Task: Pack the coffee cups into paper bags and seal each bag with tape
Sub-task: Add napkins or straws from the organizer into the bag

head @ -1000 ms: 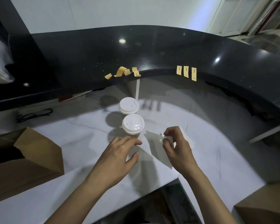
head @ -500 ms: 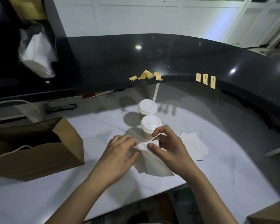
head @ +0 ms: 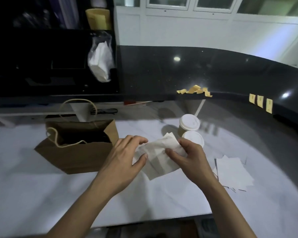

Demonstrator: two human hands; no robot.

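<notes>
White-lidded coffee cups stand unpacked at one o'clock of the hands; I judge packing barely begun. Left hand and right hand pinch a tissue sheet; the paper bag gapes at nine, tape strips unused at two.

The left hand and right hand are bare, as are both forearms to the frame's edge.

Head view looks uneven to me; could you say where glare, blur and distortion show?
Head view: glare spots on the black counter, whose edge bows from wide-angle distortion; dark, smeared shelves at upper left; the left hand, right hand and napkin fairly sharp; cups throw soft shadows leftward.
</notes>
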